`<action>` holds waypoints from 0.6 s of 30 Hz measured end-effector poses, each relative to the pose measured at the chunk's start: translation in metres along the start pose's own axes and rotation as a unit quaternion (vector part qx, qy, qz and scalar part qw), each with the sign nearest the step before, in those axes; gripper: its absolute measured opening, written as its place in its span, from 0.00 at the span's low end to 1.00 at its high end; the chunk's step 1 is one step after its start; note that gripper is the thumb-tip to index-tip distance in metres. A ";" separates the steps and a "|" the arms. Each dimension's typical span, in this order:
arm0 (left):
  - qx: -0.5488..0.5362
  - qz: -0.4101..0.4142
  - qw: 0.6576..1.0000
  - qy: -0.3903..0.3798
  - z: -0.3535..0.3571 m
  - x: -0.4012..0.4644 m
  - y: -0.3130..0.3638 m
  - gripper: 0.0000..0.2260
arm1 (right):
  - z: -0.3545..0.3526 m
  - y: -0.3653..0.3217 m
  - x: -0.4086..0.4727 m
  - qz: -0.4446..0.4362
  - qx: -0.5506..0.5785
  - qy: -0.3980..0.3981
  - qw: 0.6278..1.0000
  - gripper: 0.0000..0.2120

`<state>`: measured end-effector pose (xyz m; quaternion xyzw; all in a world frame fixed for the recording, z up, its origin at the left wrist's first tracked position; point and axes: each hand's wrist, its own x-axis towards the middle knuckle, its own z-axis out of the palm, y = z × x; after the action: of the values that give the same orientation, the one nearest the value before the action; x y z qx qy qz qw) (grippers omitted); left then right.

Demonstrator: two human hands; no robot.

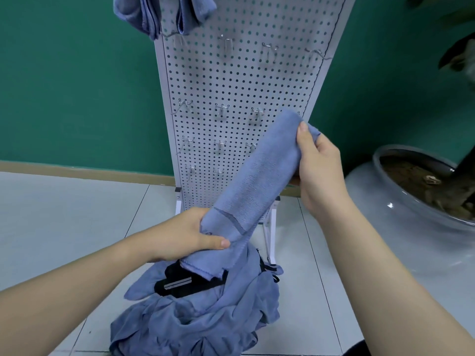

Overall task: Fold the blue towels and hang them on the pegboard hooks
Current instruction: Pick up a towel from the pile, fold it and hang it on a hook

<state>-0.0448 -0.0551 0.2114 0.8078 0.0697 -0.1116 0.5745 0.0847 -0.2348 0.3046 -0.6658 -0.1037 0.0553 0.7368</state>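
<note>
Blue terry cloth fills the middle of my view: a folded blue towel (259, 176), doubled into a long narrow band, stretches on a slant between both hands. My right hand (321, 170) grips its upper end, thumb pressed across the front of the cloth and fingers curled behind it, so that end sits high and to the right, in front of the lower right part of the white perforated metal pegboard (239, 80). My left hand (190, 235) holds the lower end, thumb lying over the cloth near a darker woven stripe and the other fingers wrapped underneath; a loose tail of the towel spills out below that hand. Directly under the held towel lies a crumpled heap of more blue towels (200, 317) on the pale tiled floor (64, 214), draped over a black bag or basket (185, 281) whose shape I cannot make out fully. The tail of the held towel hangs just above or against that heap; I cannot tell which. Up at the top left of the pegboard, two blue towels already hanging (164, 14) drape from its upper edge area. Small silver wire hooks (222, 109) stand in rows across the board. To the right sits a large grey ceramic planter (411, 191) with soil, against the green wall (77, 86).
</note>
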 end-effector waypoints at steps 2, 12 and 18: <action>-0.021 -0.007 0.999 -0.034 -0.003 -0.001 0.003 0.15 | -0.002 0.004 0.000 0.019 0.016 -0.002 1.000 0.20; -0.228 0.063 0.970 0.058 0.011 0.010 0.025 0.21 | 0.009 0.022 0.001 0.068 0.049 -0.014 0.996 0.13; -0.199 0.039 0.978 0.053 0.002 0.001 0.031 0.18 | 0.006 0.042 0.009 0.080 0.016 0.063 0.995 0.14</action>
<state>-0.0364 -0.0672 0.2388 0.6844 0.0889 -0.0302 0.7231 0.0942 -0.2226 0.2644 -0.6621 -0.0027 0.0735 0.7458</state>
